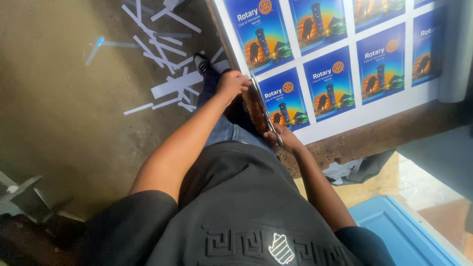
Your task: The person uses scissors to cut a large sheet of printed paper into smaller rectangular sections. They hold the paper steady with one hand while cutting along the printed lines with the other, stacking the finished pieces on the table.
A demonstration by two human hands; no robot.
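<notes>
Concrete floor point(59, 108) lies under us on the left, and a worn brown table point(374, 135) runs across the right with a big printed sheet point(364, 111) spread over it.

Our left hand point(231, 83) is curled into a fist, fingers pressed together, on the far end of a metal ruler point(265, 111). Our right hand point(283, 138) sits at the near end of that ruler, at the sheet's corner; its fingers are bent under and mostly hidden, so we cannot tell whether they pinch a blade or only press down. The ruler runs between both hands along the sheet's left edge, just at the table's lip, touching the white margin beside the nearest blue poster point(285, 98).

Beyond the hands, the sheet carries rows of identical blue posters parted by white bands, each with a tower and an orange glow. Its far right end curls up into a roll point(456, 54).

Past the left hand, white paper strips point(170, 49) lie scattered on the floor, and our shoe point(201, 63) stands among them. We wear jeans point(224, 130) and a dark shirt point(236, 207). A blue panel point(399, 229) lies low on the right.
</notes>
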